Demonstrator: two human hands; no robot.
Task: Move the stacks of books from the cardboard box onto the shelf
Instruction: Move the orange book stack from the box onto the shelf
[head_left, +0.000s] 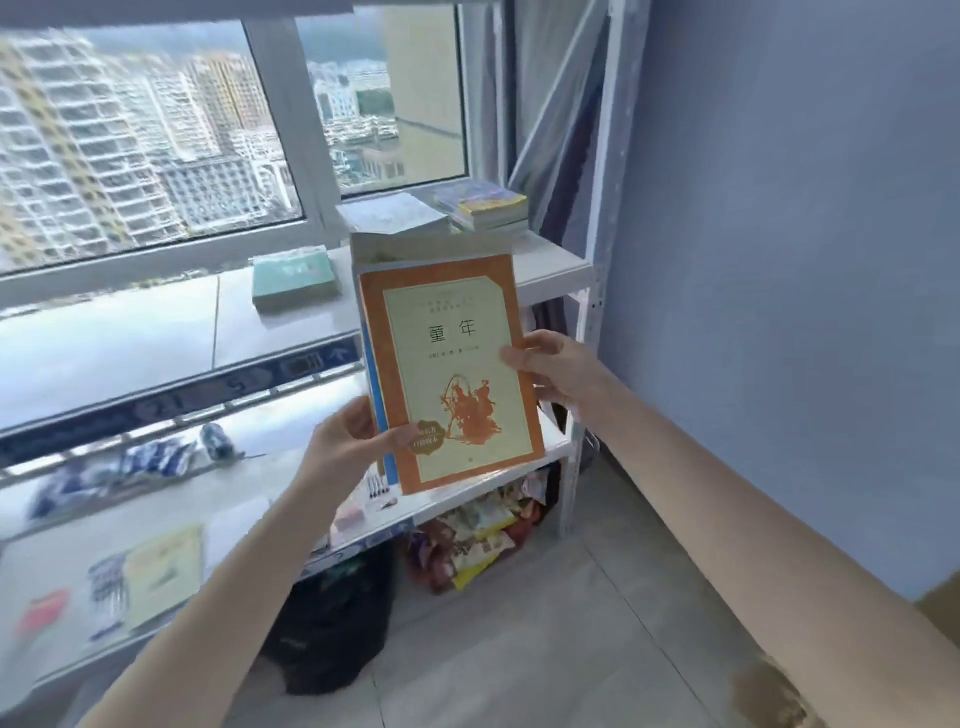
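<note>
I hold a stack of books in the air in front of the white metal shelf; its top book has an orange border and a cream panel. My left hand grips the stack's lower left edge. My right hand grips its right edge. On the shelf's top board lie a grey-covered pile, a colourful pile behind it by the window, and a green book to the left. A brown corner of the cardboard box shows at the right edge.
A lower shelf board carries a yellow book, pens and small items. Under it sit a black bag and bright snack packets on the tiled floor. A blue wall stands to the right and a window behind.
</note>
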